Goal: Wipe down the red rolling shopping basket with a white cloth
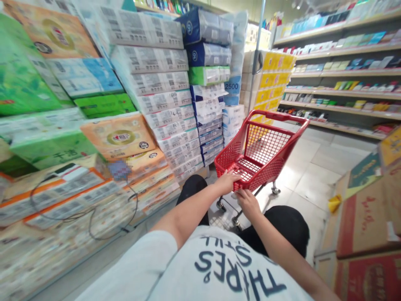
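Note:
A red plastic shopping cart (266,146) with a lattice basket stands in front of me, its handle at the far end. My left hand (228,182) is hooked over the near rim of the basket, fingers reaching inside. Lower and to the right, my right hand (248,202) has its fingers bent against the bottom edge of the cart's near end. Part of those fingertips is hidden by the hand itself. No goods show inside the basket.
Wrapped tissue packs (171,100) are stacked high on the left, with a loose cable (90,217) across the lower ones. Yellow-labelled boxes (272,79) stand behind the cart. Stocked shelves (341,73) line the far right; cardboard cartons (360,217) stand close on my right.

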A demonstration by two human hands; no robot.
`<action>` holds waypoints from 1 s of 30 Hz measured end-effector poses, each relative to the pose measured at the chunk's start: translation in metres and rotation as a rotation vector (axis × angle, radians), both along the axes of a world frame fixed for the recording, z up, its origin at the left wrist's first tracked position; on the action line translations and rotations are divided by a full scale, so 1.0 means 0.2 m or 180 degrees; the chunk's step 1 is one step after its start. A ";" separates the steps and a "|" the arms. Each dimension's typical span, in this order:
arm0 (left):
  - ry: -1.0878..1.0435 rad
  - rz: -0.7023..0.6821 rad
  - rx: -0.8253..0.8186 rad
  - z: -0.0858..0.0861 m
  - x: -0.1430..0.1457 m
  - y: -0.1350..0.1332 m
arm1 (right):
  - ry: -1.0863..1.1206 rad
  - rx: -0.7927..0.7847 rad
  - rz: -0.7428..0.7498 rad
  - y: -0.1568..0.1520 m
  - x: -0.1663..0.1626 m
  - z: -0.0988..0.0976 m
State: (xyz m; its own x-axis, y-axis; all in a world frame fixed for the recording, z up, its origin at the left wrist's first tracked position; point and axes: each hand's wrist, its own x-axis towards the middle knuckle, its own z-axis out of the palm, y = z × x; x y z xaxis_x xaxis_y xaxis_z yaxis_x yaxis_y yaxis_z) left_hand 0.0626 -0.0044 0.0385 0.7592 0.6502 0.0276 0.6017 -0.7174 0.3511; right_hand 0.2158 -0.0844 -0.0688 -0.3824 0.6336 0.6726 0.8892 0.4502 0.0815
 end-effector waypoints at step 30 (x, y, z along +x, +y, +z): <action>0.0049 0.0022 -0.0301 0.02 0.01 0.01 | 0.0030 0.0160 0.0097 -0.03 -0.06 0.12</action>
